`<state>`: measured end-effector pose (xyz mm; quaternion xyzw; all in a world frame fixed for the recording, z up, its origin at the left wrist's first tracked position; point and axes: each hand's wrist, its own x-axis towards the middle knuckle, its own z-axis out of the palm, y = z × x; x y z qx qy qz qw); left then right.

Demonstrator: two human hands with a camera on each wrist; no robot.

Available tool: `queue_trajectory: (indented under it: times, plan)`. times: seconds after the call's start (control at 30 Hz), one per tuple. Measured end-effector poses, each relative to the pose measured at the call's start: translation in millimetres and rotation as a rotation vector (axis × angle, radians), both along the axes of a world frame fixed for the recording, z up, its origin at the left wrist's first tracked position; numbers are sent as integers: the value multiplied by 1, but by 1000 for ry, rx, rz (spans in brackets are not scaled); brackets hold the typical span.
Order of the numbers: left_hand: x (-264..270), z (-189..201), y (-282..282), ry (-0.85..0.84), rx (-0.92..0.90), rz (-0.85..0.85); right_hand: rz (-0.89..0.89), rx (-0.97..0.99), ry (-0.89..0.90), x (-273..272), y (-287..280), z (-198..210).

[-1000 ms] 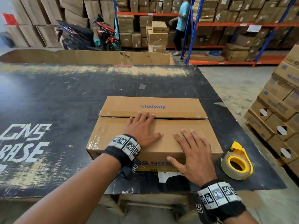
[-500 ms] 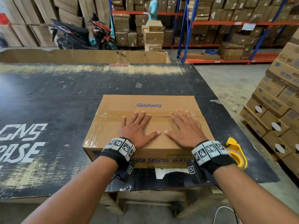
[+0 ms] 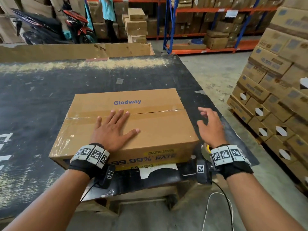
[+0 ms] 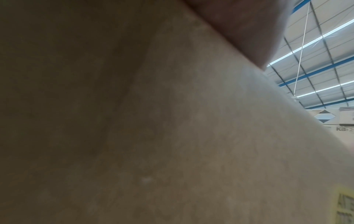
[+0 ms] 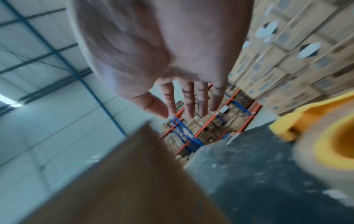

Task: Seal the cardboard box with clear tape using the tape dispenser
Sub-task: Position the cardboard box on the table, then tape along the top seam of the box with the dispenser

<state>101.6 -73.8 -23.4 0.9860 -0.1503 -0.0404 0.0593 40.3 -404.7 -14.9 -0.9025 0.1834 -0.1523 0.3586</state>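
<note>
Cardboard box under left hand, near table edge.

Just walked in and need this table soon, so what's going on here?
A person is getting ready to tape a cardboard box shut on the black table. The left hand presses flat on the box top, fingertips at the centre seam. The right hand is open, empty, beside the box's right end. The yellow tape dispenser lies on the table by the right wrist, not picked up. Part of the seam gapes.
</note>
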Motion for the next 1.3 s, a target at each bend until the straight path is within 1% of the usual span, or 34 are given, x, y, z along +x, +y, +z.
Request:
queue_trajectory:
  times: [0.07,0.13,0.2,0.23,0.3,0.37,0.43,0.57,0.63,0.73,0.8,0.87,0.9,1.0,1.07,1.17,1.3]
  plan:
    - [0,0,1,-12,-22,5,-173,-37,103,-10,-35,-23]
    - [-1,1,1,-36,-44,10,-277,-92,307,-21,-60,-46]
    - [-2,1,0,-49,-57,17,-296,-88,480,-29,-76,-67]
    - [-2,2,0,-53,-59,19,-290,-73,528,-31,-82,-76]
    - [-3,3,-2,-52,-65,27,-255,-73,568,-31,-93,-91]
    - [-4,3,-2,-53,-66,32,-217,-77,546,-27,-102,-98]
    - [-4,4,-3,-54,-65,38,-210,-30,511,-23,-109,-98]
    - [-3,3,-2,-46,-64,44,-229,97,449,-19,-119,-96]
    - [-3,3,-2,-44,-71,49,-212,158,403,-17,-125,-92]
    - [-4,4,-2,-35,-75,55,-168,313,266,-10,-134,-77]
    - [-4,5,-3,-39,-71,52,-103,457,125,-1,-136,-53]
    - [-5,5,-4,-44,-74,50,26,536,14,12,-132,-17]
    - [-5,5,-3,-43,-76,52,109,502,-14,21,-127,2]
    - [-4,5,-4,-46,-75,56,369,320,-93,51,-97,57]
    - [-4,4,-4,-57,-77,59,514,227,-122,74,-67,80]
    - [-4,4,-2,-53,-82,63,671,37,-92,102,-22,95]
    - [-3,4,-1,-59,-85,57,779,-80,-1,119,13,93]
